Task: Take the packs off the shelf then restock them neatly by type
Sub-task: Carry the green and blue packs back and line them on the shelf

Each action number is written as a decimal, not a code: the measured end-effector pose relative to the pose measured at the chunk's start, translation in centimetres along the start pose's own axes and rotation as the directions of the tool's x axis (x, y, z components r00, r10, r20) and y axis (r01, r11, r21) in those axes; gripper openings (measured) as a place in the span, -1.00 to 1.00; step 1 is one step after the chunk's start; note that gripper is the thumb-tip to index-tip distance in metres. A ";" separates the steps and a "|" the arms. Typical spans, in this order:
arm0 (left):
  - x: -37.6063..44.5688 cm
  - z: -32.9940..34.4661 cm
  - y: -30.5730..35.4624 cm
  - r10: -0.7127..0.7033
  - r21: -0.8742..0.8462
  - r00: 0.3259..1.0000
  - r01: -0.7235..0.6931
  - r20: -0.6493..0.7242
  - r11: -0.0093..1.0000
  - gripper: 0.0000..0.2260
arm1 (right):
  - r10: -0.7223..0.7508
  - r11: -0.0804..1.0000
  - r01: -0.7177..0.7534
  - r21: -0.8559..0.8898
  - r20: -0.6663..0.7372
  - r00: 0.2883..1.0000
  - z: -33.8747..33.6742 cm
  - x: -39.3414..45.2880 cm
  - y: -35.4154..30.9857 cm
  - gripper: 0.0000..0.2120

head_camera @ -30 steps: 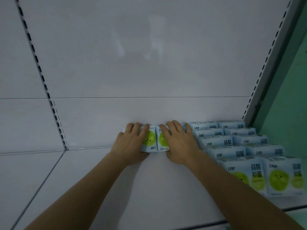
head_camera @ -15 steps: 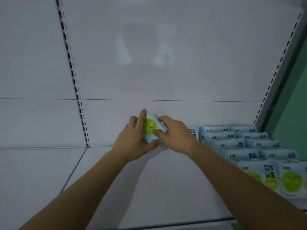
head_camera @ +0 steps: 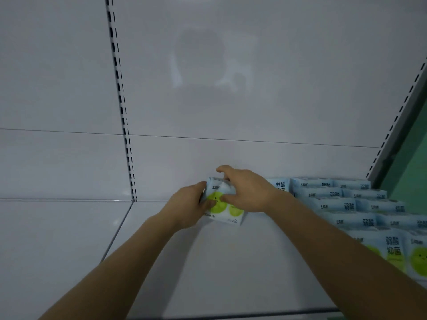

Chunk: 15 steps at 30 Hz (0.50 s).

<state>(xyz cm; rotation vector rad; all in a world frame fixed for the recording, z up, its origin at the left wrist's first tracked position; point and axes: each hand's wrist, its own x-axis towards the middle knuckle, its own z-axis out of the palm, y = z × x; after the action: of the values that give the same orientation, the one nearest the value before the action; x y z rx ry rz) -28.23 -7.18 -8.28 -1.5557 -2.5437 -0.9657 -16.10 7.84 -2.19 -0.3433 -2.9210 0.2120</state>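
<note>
Two light-blue packs with green smiley circles [head_camera: 221, 204] are held together near the back of the white shelf [head_camera: 231, 262], one overlapping the other. My left hand [head_camera: 187, 207] grips their left side, thumb across the front green circle. My right hand [head_camera: 248, 192] curls over their top and right side. Rows of the same packs [head_camera: 346, 204] stand in neat lines on the shelf's right part, close to my right forearm.
The white back panel [head_camera: 231, 100] rises behind the packs. A slotted upright [head_camera: 122, 112] divides the shelving at left, another slotted upright [head_camera: 397, 116] bounds it at right beside a green wall [head_camera: 413, 153]. The shelf's front edge [head_camera: 231, 316] runs below my arms.
Both hands lay flat on two packs standing side by side at the back. They have since gathered the packs together and pulled them forward, and the view has shifted left.
</note>
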 end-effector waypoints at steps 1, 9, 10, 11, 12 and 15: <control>0.0 0.2 -0.5 -0.033 -0.018 0.999 0.033 0.003 0.999 -0.73 | 0.014 0.995 -0.012 -0.103 0.014 1.000 0.2 -0.1 0.5 -0.41; 1.0 1.1 -1.3 -0.183 -0.075 0.983 0.182 -0.005 0.980 -0.46 | -0.009 0.935 0.009 -0.354 0.002 1.000 1.2 1.2 1.6 -0.63; 1.1 1.3 -1.2 -0.185 -0.053 0.981 0.182 -0.053 0.982 -0.37 | -0.007 0.927 0.003 -0.375 -0.010 1.000 1.3 1.4 1.6 -0.63; 1.1 1.4 -0.9 -0.175 -0.036 0.980 0.173 -0.093 0.984 -0.31 | -0.005 0.919 -0.006 -0.394 -0.026 1.000 1.5 1.6 1.6 -0.65; 1.2 1.6 -0.7 -0.149 -0.022 0.982 0.147 -0.114 0.989 -0.27 | -0.002 0.911 -0.016 -0.413 -0.043 0.999 1.6 1.8 1.7 -0.66; 1.0 2.5 -0.2 -0.050 0.071 0.997 0.054 -0.057 0.996 -0.22 | -0.001 0.894 -0.032 -0.447 -0.073 0.997 1.9 2.3 1.7 -0.68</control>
<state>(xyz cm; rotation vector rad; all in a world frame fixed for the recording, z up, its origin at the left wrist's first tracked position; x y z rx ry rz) -28.13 -5.14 -10.06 -1.4308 -2.5630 -0.8973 -18.30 9.83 -3.96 -0.4296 -2.8676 -0.4739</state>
